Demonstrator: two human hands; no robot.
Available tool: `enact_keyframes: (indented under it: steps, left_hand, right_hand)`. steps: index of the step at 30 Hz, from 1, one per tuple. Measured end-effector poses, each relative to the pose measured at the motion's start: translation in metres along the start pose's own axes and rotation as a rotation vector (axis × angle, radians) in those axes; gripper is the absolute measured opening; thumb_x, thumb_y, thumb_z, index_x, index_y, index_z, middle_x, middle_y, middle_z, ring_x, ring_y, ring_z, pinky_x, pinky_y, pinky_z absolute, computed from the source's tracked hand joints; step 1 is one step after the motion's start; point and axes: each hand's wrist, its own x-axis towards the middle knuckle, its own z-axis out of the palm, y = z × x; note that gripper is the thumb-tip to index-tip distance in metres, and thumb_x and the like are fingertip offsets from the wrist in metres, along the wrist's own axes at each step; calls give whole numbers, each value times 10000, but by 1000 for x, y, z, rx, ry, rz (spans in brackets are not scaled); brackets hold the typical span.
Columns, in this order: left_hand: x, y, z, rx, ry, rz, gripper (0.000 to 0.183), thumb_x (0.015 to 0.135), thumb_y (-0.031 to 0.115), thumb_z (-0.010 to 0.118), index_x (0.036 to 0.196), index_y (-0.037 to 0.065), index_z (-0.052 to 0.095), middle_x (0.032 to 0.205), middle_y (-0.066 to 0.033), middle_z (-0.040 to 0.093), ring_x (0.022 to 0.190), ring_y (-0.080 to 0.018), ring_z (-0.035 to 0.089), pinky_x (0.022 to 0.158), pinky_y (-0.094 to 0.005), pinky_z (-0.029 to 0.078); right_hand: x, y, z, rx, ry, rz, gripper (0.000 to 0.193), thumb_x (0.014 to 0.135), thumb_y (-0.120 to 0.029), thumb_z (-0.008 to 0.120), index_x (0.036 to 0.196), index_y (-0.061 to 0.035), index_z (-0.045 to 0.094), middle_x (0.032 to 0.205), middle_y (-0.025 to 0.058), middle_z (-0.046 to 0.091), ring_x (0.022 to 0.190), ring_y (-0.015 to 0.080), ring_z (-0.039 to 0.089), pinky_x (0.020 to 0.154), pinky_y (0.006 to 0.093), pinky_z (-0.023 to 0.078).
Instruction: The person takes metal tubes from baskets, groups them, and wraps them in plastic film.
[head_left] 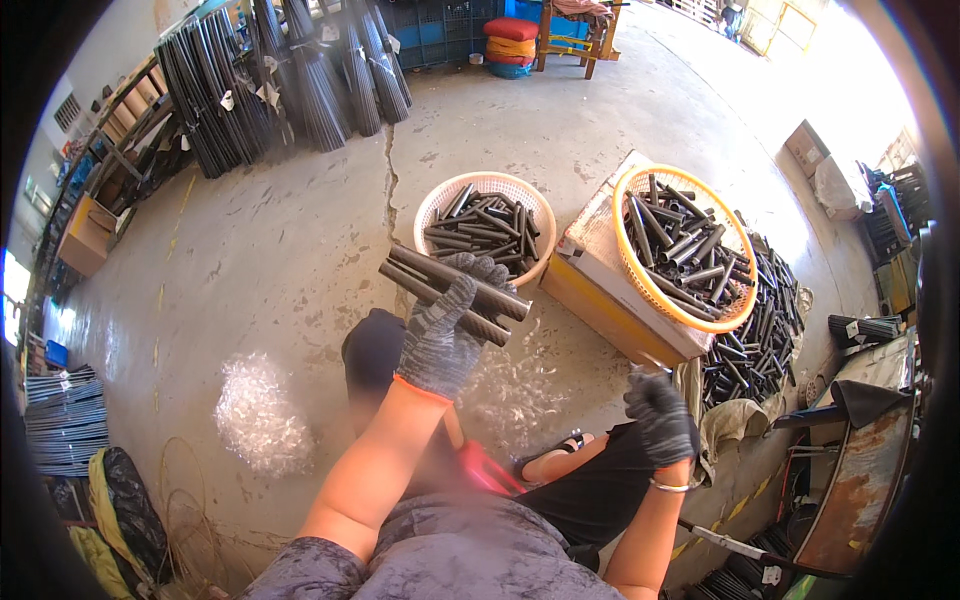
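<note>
You've room over concrete floor point(260, 270) left of your left hand point(443, 338). Pink basket point(419, 222) blocks ahead; carton point(612, 305), orange basket point(621, 238) block ahead-right. Upper right overexposed, hard to judge.

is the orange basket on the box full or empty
Full, or close to it: short dark tubes lie heaped across the orange basket, up to about its rim.

And nothing reads clearly here: small white tags point(228, 100) hang on the dark tube bundles point(320, 115) at the back, their marks too small to make out.
</note>
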Motion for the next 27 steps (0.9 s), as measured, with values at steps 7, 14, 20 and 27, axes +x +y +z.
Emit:
enact_keyframes:
  steps: [7, 14, 20, 27]
  left_hand:
    - [-8, 5, 9, 133, -86, -11, 370, 802, 152, 700, 1112, 44, 528, 1043, -96, 582, 1018, -249, 570, 917, -419, 479]
    - [-20, 14, 26, 598, -245, 36, 401, 757, 75, 720, 1110, -18, 556, 1052, -170, 641, 943, -266, 649, 837, -353, 534]
    - [-24, 17, 29, 936, -502, 177, 336, 749, -10, 699, 1070, -43, 604, 1065, -158, 644, 1029, -271, 616, 892, -372, 494]
    - [-19, 10, 32, 949, -577, 200, 306, 744, -14, 701, 1039, -48, 628, 1093, -170, 634, 1062, -281, 598, 924, -396, 474]
  right_hand:
    - [17, -76, 35, 358, -108, 153, 149, 789, 21, 642, 924, -36, 615, 843, 33, 624, 745, 83, 565, 672, 231, 467]
    - [39, -126, 69, 793, -309, 332, 102, 838, -30, 615, 932, 5, 593, 796, 78, 647, 694, 107, 584, 624, 237, 481]
    - [36, -127, 82, 749, -324, 373, 50, 825, -12, 616, 811, 7, 572, 705, 84, 641, 625, 111, 582, 578, 241, 466]
    - [32, -128, 85, 701, -170, 353, 122, 822, 27, 578, 731, -5, 503, 640, 76, 592, 576, 121, 569, 538, 251, 469]
